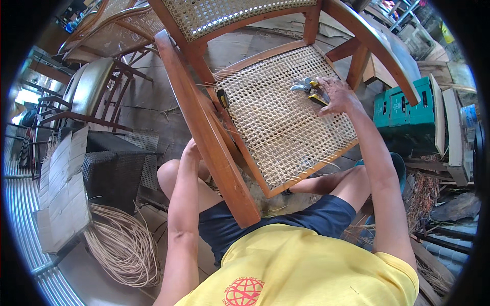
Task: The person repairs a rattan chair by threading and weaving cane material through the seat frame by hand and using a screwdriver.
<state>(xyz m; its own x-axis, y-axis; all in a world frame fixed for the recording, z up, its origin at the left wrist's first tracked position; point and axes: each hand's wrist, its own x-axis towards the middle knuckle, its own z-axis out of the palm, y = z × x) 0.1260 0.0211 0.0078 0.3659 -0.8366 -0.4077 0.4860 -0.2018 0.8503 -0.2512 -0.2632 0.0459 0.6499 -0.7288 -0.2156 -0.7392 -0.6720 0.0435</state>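
Here, then: one wooden armchair [201,127], reddish-brown, standing directly before a seated person in a yellow T-shirt [301,265] and navy shorts [316,217]; woven cane seat [278,137], loose strand ends poking out along its edges. One pair of hand pruners [305,85], grey blades, yellow-and-black handles, on the armchair's seat toward its right side. One right hand [336,97], over that seat, thumb and fingers well parted about the pruner handles; whether it grips them I cannot tell. One left hand [192,149], at the outer side of the armchair's left armrest and mostly hidden by it; its opening and any hold, I cannot tell. One small black-and-yellow object [222,98], at the armchair's left seat rail. Left of the armchair: a gold-padded chair [94,86], a dark woven wicker piece [112,173], a folded cardboard sheet [66,188] and, nearer the person, a loose coil of pale cane strands [125,250]. Beyond its left armrest, a cane-backed chair [115,38]. Right of the armchair: green plastic crates [398,112].
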